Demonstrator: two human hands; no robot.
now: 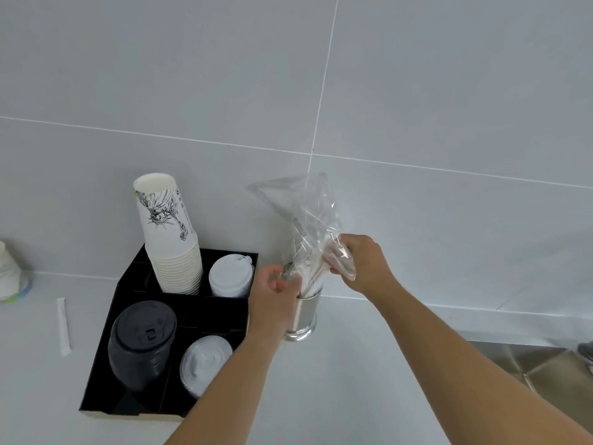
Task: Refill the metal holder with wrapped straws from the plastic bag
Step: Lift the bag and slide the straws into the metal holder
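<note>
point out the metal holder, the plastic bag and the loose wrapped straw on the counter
metal holder (305,319), head view, on its shiny side wall
plastic bag (305,207), head view, on the clear upper part
loose wrapped straw (63,326), head view, on its middle

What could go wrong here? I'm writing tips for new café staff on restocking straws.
The plastic bag is upended over the narrow metal holder, so wrapped straws could slip past the rim onto the counter, where one loose straw already lies. The left hand pressing at the rim might also tip the holder.
</note>
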